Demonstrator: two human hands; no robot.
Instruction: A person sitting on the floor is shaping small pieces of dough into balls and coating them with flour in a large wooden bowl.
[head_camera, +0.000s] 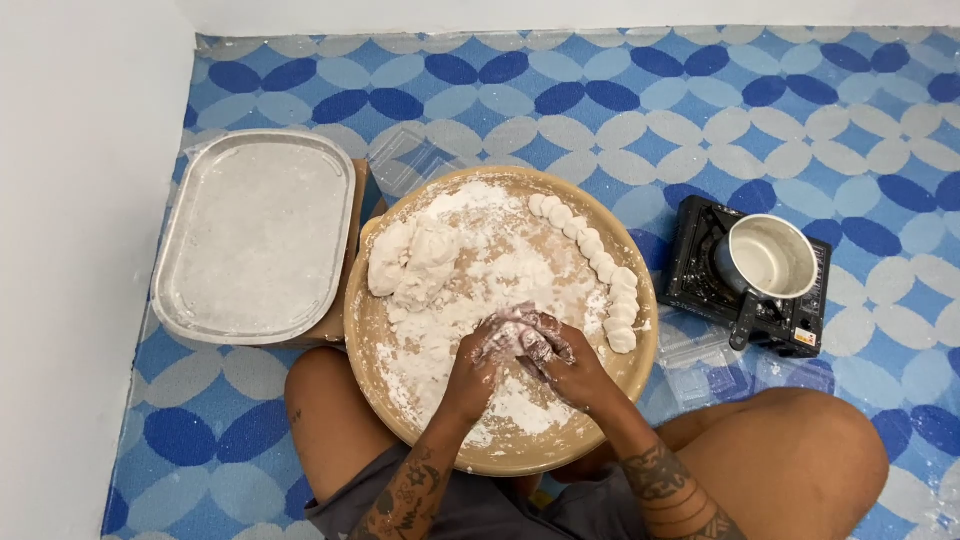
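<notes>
floor: blue patterned mat (620, 90) | on it: floured metal tray (255, 235) (left) | camp stove (750, 280) (right)

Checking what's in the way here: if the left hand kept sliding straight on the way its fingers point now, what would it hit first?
The left hand points up and to the right, pressed against the right hand, so it meets that first. Past it, probably the row of dough pieces along the round tray's rim, though depth is unclear.

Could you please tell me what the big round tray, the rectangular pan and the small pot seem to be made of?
Round tray: probably wood or bamboo, matte tan, flour-dusted. Rectangular pan: likely metal, dull grey sheen and rolled rim, coated with flour. Small pot on the black burner: polished metal, bright reflective rim, dark handle.
</notes>
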